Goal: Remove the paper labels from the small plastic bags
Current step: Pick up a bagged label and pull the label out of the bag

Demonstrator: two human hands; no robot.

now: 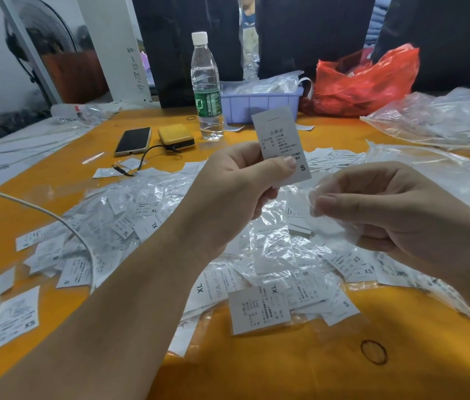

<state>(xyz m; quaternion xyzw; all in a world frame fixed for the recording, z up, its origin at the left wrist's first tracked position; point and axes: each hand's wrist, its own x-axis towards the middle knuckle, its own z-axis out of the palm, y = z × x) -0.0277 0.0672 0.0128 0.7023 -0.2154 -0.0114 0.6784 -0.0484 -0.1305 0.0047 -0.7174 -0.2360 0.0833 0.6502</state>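
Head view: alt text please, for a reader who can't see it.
The left hand pinches a white paper size-S label upright, while the right hand holds a small clear plastic bag, above a pile of bagged labels on an orange table.

Heap of bagged labels [228,255] filling the table's middle, bare orange tabletop [285,370] in front, 1 bottle [206,88], tray [262,103], phone [133,140] behind

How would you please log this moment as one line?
left hand: holds S label | right hand: holds clear bag | label: out of bag
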